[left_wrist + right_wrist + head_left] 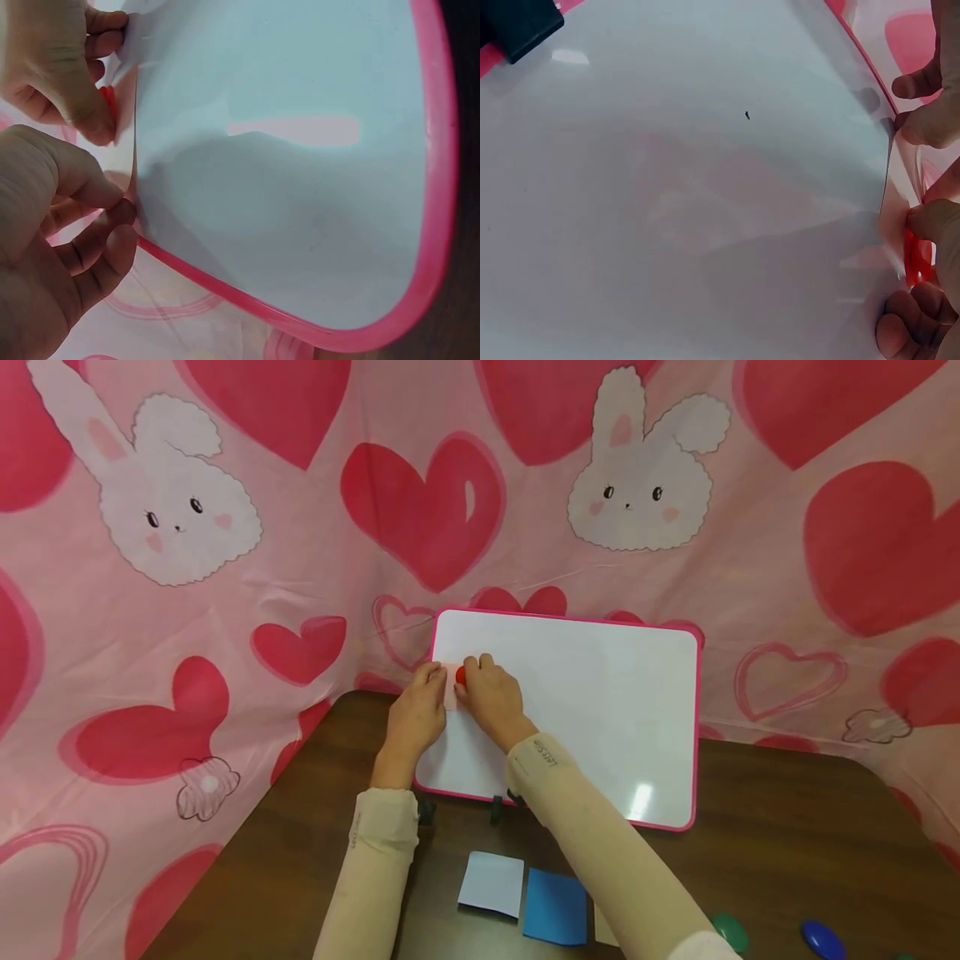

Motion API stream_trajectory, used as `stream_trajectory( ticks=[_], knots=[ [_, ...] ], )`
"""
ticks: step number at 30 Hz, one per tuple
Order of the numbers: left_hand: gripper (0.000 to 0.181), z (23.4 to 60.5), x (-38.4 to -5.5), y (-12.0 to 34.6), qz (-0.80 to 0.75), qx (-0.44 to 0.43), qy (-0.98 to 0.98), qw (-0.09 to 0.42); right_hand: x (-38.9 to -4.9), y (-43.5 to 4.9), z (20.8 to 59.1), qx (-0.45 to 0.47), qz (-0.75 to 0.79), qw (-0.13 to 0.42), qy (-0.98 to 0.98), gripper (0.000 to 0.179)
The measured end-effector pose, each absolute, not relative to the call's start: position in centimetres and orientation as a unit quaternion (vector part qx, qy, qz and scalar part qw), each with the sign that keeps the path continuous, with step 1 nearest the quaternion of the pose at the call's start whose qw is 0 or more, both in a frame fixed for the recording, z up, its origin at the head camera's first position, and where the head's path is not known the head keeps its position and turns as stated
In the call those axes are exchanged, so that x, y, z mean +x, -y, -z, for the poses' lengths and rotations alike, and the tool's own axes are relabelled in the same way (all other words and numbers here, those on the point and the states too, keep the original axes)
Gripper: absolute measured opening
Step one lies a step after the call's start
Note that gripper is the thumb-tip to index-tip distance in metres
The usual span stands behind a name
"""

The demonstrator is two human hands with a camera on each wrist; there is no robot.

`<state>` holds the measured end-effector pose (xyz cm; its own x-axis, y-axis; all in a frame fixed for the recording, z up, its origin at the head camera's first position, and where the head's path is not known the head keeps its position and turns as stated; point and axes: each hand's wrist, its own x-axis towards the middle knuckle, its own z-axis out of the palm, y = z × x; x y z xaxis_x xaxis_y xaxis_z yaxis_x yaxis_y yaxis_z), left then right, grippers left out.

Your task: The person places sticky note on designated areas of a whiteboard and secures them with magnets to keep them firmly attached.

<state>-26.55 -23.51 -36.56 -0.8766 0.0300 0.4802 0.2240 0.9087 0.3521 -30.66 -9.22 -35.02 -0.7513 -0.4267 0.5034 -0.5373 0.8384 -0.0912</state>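
Left hand [417, 714]: fingers pinch edge of 1 pink note [450, 692] at board's [600, 710] left side. Right hand [492, 695]: fingers grip 1 red magnet [461, 676] over it. Looks like the pinning step; next calls for pressing magnet flat, note square. Table [277, 843]: 3 more notes, white [491, 881], blue [555, 906], pale [602, 930] (part-hidden); 2 magnets, green [730, 932], blue [822, 940]; greenish sliver [906, 957] at frame edge.

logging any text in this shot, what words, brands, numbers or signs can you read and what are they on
"LetsSlim", as best I can read, on the right sleeve; smaller print beside it is unreadable.
Left sleeve: print too small and blurred to read.
Whiteboard: no readable words.
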Motion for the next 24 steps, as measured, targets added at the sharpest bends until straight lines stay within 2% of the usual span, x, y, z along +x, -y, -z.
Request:
stream_trajectory(
  ticks=[10, 17, 24],
  knots=[
    [0.048, 36.4, -26.5, 22.7, 0.211, -0.070, 0.948, 0.229, -29.4, 7.1, 34.9, 0.249, -0.164, 0.235, 0.925, 0.041],
    [0.050, 36.4, -26.0, 23.0, 0.208, -0.065, 0.950, 0.225, -25.1, 2.2, 36.2, 0.240, -0.245, 0.232, 0.910, 0.030],
    [0.048, 35.7, -25.0, 23.1, 0.227, -0.036, 0.951, 0.208, -20.2, -5.5, 36.7, 0.234, -0.326, 0.223, 0.888, 0.017]
  ],
)
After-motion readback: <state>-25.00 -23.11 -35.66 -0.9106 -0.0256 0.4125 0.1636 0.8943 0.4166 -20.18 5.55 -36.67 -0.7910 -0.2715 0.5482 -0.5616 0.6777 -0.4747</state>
